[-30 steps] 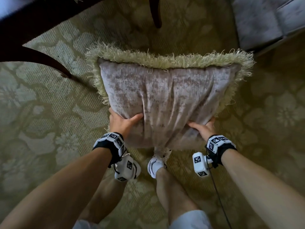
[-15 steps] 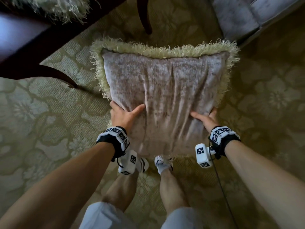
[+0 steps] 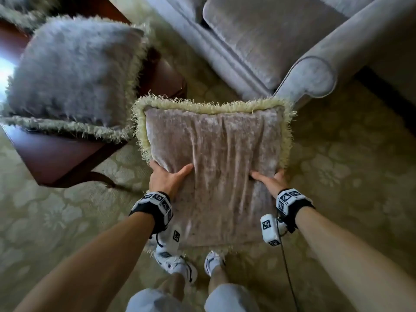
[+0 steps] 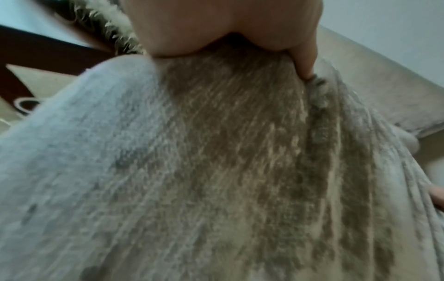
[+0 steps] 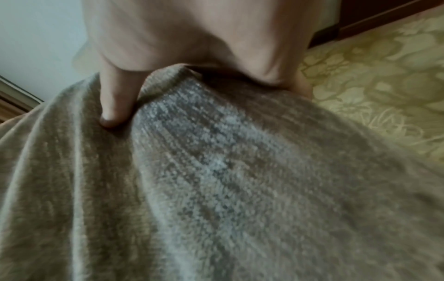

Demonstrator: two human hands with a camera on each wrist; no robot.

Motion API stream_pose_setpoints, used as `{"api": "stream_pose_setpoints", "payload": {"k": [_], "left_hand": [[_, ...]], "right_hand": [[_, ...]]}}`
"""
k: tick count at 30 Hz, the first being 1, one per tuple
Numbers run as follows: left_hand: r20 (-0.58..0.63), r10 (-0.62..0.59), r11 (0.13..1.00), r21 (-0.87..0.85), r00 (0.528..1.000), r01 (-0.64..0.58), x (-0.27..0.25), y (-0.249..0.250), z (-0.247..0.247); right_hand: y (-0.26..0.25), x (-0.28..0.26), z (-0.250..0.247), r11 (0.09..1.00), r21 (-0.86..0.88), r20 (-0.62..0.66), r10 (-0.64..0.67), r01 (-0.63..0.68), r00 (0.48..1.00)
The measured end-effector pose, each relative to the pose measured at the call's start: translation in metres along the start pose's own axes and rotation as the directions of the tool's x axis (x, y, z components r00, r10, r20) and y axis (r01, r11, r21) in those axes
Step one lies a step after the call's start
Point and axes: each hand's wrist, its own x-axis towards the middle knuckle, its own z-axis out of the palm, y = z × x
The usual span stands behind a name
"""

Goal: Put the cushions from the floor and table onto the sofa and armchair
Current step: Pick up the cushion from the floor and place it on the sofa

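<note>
Cushion in hand: a square, mauve-grey velvet cushion with a pale yellow-green shaggy fringe (image 3: 213,158) hangs in the air between your two hands, above the carpet and just in front of the armchair; its top fringe sits close to the chair's rolled arm.
Left hand: your left hand (image 3: 167,180) grips the cushion's left edge, thumb laid across the front face and the fingers wrapped out of sight behind; the left wrist view shows the thumb (image 4: 304,57) dug into a fold of the velvet.
Right hand: your right hand (image 3: 271,181) grips the right edge the same way, thumb (image 5: 115,98) pressed into the fabric.
Armchair: the pale grey velvet armchair with a rolled, piped arm (image 3: 265,48) stands ahead of you.
Second cushion: a matching grey fringed cushion (image 3: 74,70) lies on the dark red-brown wooden table (image 3: 58,154) to your left.
Floor: a yellow-green carpet with a flower pattern (image 3: 351,176) lies underfoot, your white trainers (image 3: 177,264) below the cushion's lower edge.
</note>
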Motion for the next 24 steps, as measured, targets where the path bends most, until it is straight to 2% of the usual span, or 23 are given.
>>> {"api": "stream_pose_setpoints", "payload": {"k": [4,13,19,24], "left_hand": [[-0.051,0.075,0.997,0.005,0.996,-0.075,-0.031,0.078,-0.023],[-0.103,0.260,0.963,-0.045,0.960,-0.266,-0.080,0.224,-0.068],[-0.127,0.317,0.939,-0.100,0.940,-0.330,-0.082,0.288,-0.097],[-0.121,0.331,0.927,-0.144,0.936,-0.347,-0.054,0.335,-0.112]], "right_hand": [[-0.055,-0.030,-0.047,0.998,0.020,0.020,-0.056,0.056,0.998],[-0.156,-0.089,-0.133,0.963,0.183,-0.060,-0.189,0.197,0.980],[-0.222,-0.108,-0.163,0.950,0.183,-0.101,-0.236,0.251,0.966],[-0.284,-0.105,-0.172,0.951,0.126,-0.128,-0.267,0.282,0.955]]}}
